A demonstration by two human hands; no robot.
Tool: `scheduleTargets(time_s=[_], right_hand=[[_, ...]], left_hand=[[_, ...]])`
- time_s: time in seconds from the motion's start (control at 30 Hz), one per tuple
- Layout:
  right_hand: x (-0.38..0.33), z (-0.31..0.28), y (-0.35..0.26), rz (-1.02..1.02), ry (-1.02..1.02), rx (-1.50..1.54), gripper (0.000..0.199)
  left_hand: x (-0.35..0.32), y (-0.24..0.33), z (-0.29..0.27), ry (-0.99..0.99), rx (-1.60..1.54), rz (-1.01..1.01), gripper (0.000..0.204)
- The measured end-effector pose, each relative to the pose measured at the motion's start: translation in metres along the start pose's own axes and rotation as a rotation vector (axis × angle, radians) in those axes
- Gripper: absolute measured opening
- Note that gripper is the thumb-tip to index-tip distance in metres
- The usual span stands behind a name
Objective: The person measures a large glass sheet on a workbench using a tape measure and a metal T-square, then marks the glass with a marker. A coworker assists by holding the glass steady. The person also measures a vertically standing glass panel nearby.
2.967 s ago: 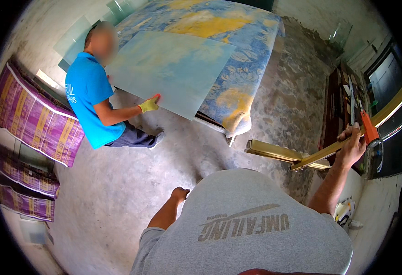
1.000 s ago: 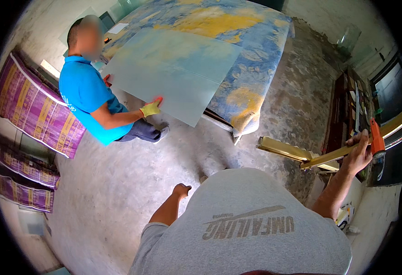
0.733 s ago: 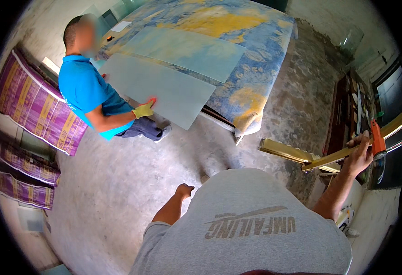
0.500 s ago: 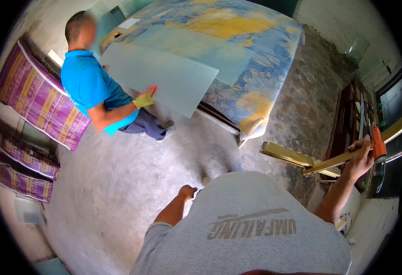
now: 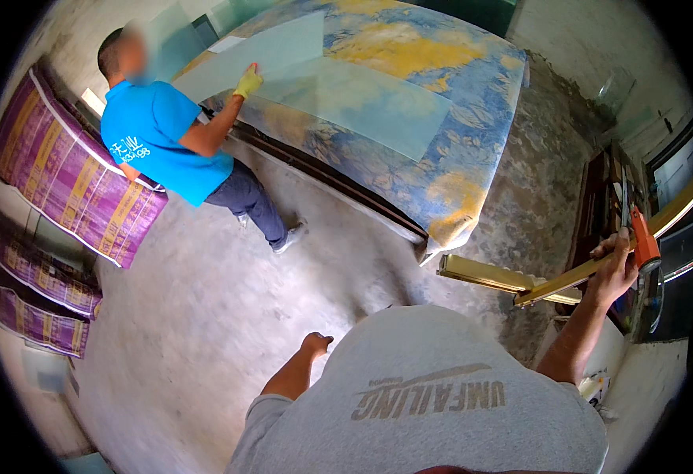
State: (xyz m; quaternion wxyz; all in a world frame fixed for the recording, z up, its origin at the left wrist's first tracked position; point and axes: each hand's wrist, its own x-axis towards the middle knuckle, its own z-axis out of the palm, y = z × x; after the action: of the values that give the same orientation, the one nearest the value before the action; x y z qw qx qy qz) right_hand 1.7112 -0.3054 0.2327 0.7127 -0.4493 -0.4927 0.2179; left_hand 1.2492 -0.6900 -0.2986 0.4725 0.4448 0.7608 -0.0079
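Gold bar (image 5: pixel 563 280), one. Place: beyond the table's near right corner, aslant, lower end over a second bar (image 5: pixel 480 273), far end rising away from the table (image 5: pixel 480 126). Whether the two bars touch cannot be told.

Grip: right hand (image 5: pixel 616 265) closed round the bar, fingers bent over its upper edge, partway along. Orange tool (image 5: pixel 645 239) directly beside that hand, on the side away from the table; whether the fingers also bear on it cannot be told. Left hand (image 5: pixel 315 344), on the wearer's side of the table and well apart from it, hangs with fingers curled; how tightly, and whether on anything, cannot be told.

Handling, as judged: long, straight, stiff; probably thin metal, moderate in weight, awkward chiefly by length. Glossy face likely slippery and easily scratched; edges possibly sharp. Best hold: near the balance point, a second hand toward the lower end against swinging.

Also listed: glass pane (image 5: pixel 378 107), flat on the table; co-worker (image 5: pixel 161 130) at the table's left side, gloved hand (image 5: pixel 247 80) at another pane (image 5: pixel 283 51).
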Motion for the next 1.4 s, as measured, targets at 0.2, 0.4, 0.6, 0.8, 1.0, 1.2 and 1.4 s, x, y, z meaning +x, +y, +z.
scheduleTargets(time_s=[0.2, 0.4, 0.6, 0.8, 1.0, 1.2, 1.4], right_hand=[[-0.011, 0.030, 0.009, 0.013, -0.001, -0.032, 0.020], [0.017, 0.076, 0.032, -0.006, -0.060, -0.029, 0.018], [0.050, 0.154, 0.072, 0.031, -0.161, 0.073, 0.021], [0.065, 0.254, 0.090, 0.084, -0.255, 0.153, 0.023], [0.034, 0.354, 0.076, 0.032, -0.436, 0.340, 0.026], [-0.057, 0.445, 0.021, -0.039, -0.535, 0.351, 0.030], [-0.173, 0.545, -0.067, -0.086, -0.614, 0.446, 0.041]], left_hand=[[0.004, -0.009, -0.052, -0.019, -0.584, -0.439, 0.046], [0.043, -0.023, -0.065, 0.027, -0.428, -0.297, 0.030], [0.048, 0.072, -0.122, 0.086, -0.367, -0.221, 0.032], [0.025, 0.108, -0.161, 0.295, -0.692, -0.348, 0.028], [0.045, 0.007, -0.094, 0.262, -0.057, -0.133, 0.035], [0.001, -0.055, -0.099, 0.473, -0.539, -0.284, 0.038], [-0.061, -0.144, -0.153, 0.596, -1.316, -0.531, 0.038]])
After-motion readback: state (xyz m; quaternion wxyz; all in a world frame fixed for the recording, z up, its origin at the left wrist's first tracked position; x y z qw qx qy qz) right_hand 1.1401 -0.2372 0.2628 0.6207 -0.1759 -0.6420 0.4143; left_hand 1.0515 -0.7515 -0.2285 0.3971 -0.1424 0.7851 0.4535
